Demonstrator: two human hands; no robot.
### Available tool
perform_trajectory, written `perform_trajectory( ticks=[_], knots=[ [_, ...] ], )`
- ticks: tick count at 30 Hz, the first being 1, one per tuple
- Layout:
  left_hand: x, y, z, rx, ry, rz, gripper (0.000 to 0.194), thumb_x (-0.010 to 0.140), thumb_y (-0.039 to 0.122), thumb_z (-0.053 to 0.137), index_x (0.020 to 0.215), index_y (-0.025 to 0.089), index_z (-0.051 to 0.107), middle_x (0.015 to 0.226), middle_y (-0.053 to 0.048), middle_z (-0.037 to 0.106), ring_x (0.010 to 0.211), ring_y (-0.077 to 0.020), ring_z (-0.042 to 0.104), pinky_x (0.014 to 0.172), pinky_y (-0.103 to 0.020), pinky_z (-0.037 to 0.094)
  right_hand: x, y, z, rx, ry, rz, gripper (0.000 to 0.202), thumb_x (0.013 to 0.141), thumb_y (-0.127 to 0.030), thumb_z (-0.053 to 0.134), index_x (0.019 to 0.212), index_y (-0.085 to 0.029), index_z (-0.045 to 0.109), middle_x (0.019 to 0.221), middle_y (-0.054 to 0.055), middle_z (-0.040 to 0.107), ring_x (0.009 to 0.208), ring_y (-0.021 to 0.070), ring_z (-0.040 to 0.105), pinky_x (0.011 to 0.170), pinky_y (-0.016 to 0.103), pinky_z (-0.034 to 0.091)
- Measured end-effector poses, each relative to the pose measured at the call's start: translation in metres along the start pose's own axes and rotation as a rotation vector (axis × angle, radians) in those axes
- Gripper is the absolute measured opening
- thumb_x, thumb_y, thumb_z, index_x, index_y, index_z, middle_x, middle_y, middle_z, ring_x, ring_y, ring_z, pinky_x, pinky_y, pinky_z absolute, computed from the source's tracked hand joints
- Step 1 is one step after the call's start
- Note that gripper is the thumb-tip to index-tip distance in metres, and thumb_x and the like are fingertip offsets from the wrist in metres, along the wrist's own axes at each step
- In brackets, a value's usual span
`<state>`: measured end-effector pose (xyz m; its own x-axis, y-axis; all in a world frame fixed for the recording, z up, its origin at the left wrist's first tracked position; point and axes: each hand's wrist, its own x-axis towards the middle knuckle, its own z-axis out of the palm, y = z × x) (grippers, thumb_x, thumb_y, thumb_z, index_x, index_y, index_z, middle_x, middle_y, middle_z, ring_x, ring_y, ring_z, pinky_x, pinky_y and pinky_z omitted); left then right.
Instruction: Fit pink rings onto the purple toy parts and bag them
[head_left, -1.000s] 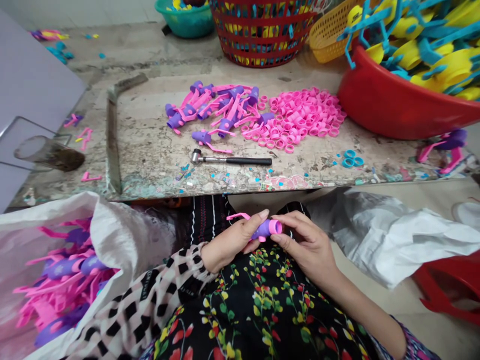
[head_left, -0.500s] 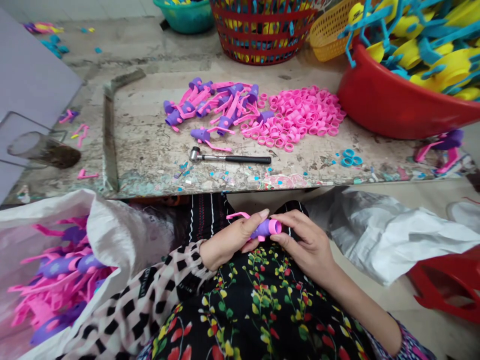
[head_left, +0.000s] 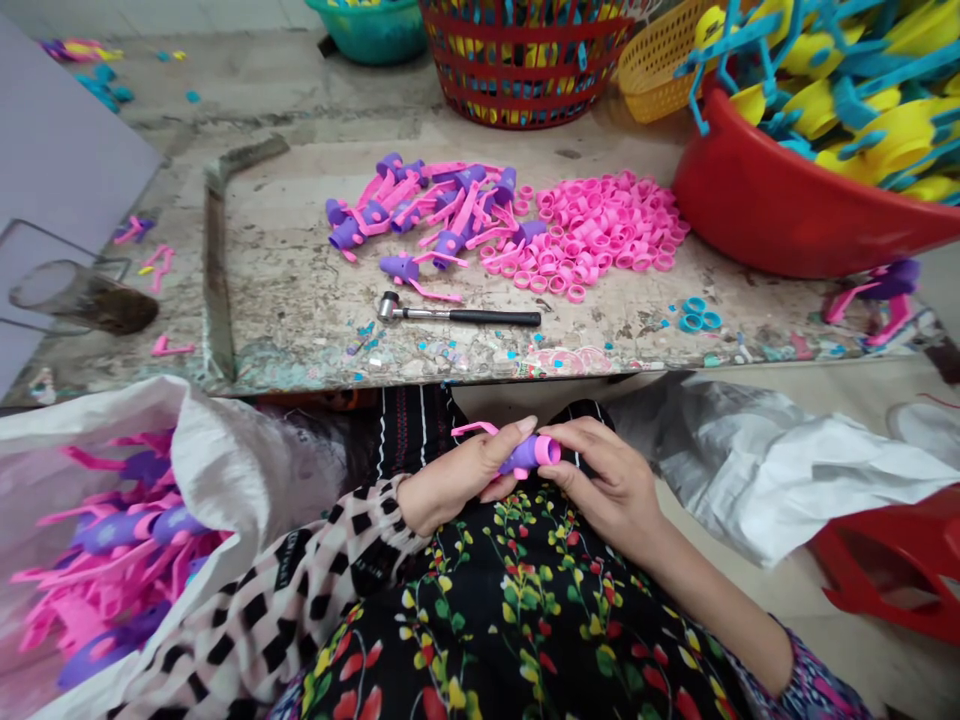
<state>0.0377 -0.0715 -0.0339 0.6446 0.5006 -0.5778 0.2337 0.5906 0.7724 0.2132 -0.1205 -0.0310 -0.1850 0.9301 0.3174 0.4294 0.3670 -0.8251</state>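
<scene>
Above my lap, my left hand (head_left: 461, 480) is closed round a purple plastic toy part (head_left: 519, 458). A thin pink arm of the part sticks out to the left past my thumb. On its right end sits a pink ring (head_left: 549, 451), its opening facing right. My right hand (head_left: 611, 490) pinches this ring between thumb and fingers. On the bench beyond lie a heap of loose pink rings (head_left: 600, 230) and a pile of purple and pink toy parts (head_left: 450, 205). Nearer the edge lies a small hammer (head_left: 472, 316) with a black handle.
A white sack (head_left: 247, 470) of purple and pink parts stands at left. A red basin (head_left: 795, 220) of yellow and blue parts is at right, near several blue rings (head_left: 697, 315). A red basket (head_left: 525, 75) stands behind. A metal strip (head_left: 217, 270) lies on the bench.
Both hands keep nearly the same hold on the toy part and ring. The whole view has shifted very slightly.
</scene>
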Motion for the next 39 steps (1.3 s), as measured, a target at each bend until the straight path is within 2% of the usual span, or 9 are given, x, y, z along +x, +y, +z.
perform_trajectory(
  ticks=[6,11,14,16,18,21,27,34,39],
  knots=[
    [-0.001,0.003,0.002,0.04,0.054,-0.003,0.06,0.09,0.063,0.029,0.051,0.019,0.041,0.034,0.007,0.03,0.036,-0.0067,0.021,0.048,-0.028,0.016,0.0,0.003,0.001,0.039,0.03,-0.011,0.029,0.085,-0.015,0.064,0.112,-0.023,0.063,0.094,0.005,0.064,0.085,0.0164,0.061,0.074,0.029,0.049],
    [-0.006,0.009,0.004,0.134,0.083,0.031,0.061,0.09,0.066,0.028,0.054,0.018,0.042,0.038,0.006,0.033,0.039,-0.0075,0.026,0.049,-0.026,0.02,-0.003,0.001,-0.001,0.221,0.042,0.082,0.026,0.082,-0.022,0.068,0.108,-0.024,0.067,0.094,0.003,0.062,0.087,0.016,0.059,0.077,0.029,0.047],
    [-0.009,0.011,0.004,0.272,0.104,0.047,0.063,0.09,0.066,0.023,0.057,0.018,0.045,0.043,0.005,0.036,0.042,-0.0088,0.031,0.049,-0.026,0.025,0.0,-0.001,0.002,0.426,0.07,0.234,0.019,0.09,-0.034,0.057,0.101,-0.026,0.071,0.096,0.004,0.061,0.091,0.0167,0.058,0.081,0.03,0.047],
    [-0.01,0.013,0.005,0.386,0.118,0.097,0.061,0.091,0.066,0.023,0.062,0.018,0.048,0.048,0.005,0.041,0.046,-0.0097,0.035,0.051,-0.025,0.028,0.005,-0.004,0.007,0.616,0.175,0.394,0.027,0.094,-0.04,0.049,0.096,-0.026,0.072,0.095,0.003,0.063,0.088,0.0154,0.059,0.08,0.03,0.047],
    [-0.011,0.016,0.006,0.493,0.15,0.175,0.058,0.091,0.065,0.025,0.067,0.018,0.05,0.055,0.004,0.046,0.051,-0.0109,0.04,0.053,-0.025,0.031,0.014,-0.009,0.014,0.797,0.304,0.547,0.031,0.093,-0.044,0.048,0.09,-0.025,0.072,0.09,0.002,0.066,0.084,0.0145,0.06,0.08,0.029,0.048],
    [-0.013,0.02,0.009,0.642,0.188,0.259,0.056,0.093,0.062,0.026,0.073,0.018,0.055,0.065,0.001,0.055,0.062,-0.0138,0.05,0.061,-0.026,0.037,0.027,-0.02,0.022,0.956,0.388,0.657,0.033,0.09,-0.047,0.052,0.084,-0.022,0.072,0.086,0.002,0.067,0.085,0.0151,0.061,0.082,0.029,0.048],
    [-0.022,0.025,0.014,0.823,0.265,0.296,0.054,0.093,0.06,0.028,0.092,0.019,0.063,0.091,-0.003,0.068,0.083,-0.0206,0.061,0.077,-0.032,0.044,0.034,-0.033,0.028,1.102,0.328,0.661,0.039,0.091,-0.049,0.048,0.083,-0.019,0.072,0.086,0.005,0.071,0.086,0.0172,0.065,0.087,0.033,0.047],
    [-0.027,0.032,0.018,0.89,0.255,0.338,0.053,0.093,0.061,0.027,0.114,0.026,0.061,0.107,-0.002,0.068,0.095,-0.0226,0.063,0.076,-0.033,0.047,0.031,-0.034,0.021,1.264,0.198,0.679,0.045,0.089,-0.053,0.047,0.083,-0.018,0.075,0.089,0.005,0.075,0.087,0.0162,0.067,0.086,0.029,0.049],
    [-0.03,0.036,0.024,1.016,0.263,0.323,0.058,0.092,0.063,0.024,0.1,0.023,0.066,0.102,-0.004,0.069,0.088,-0.0229,0.065,0.079,-0.037,0.049,0.03,-0.034,0.02,1.29,0.222,0.701,0.049,0.088,-0.056,0.046,0.081,-0.017,0.075,0.083,0.005,0.075,0.082,0.0156,0.068,0.081,0.026,0.05]
  ],
)
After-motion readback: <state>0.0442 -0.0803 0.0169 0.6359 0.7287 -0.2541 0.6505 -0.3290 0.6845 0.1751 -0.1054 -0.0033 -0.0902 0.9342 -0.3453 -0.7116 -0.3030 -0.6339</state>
